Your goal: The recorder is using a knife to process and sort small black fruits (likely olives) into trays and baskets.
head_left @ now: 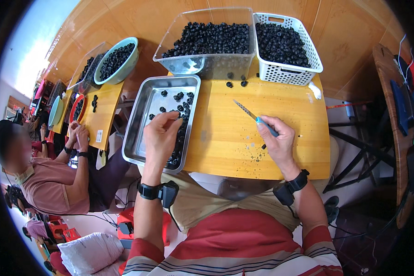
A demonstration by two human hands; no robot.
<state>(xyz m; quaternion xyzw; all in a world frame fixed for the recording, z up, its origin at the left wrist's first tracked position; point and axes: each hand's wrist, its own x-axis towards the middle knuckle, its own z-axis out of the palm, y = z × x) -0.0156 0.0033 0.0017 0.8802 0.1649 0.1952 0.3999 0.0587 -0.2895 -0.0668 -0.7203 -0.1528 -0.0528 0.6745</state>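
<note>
My left hand [160, 135] hovers over a shallow metal tray [140, 119], its thumb and fingertips pinched together. Whatever sits in that pinch, if anything, is too small or too hidden to name. Small round black parts [185, 106] lie scattered in the tray, most of them along its right side. Over the wooden table [216, 138], my right hand [279, 140] grips a knife [246, 110] by its blue handle. The blade has a row of marks or holes and points up and to the left.
Behind the tray stand a clear bin [225, 60] and a white perforated basket [292, 76], both full of black parts. A few parts and dark crumbs [253, 156] lie on the table. To the left, a co-worker [60, 179] sits at another table with a pale green bowl [116, 60].
</note>
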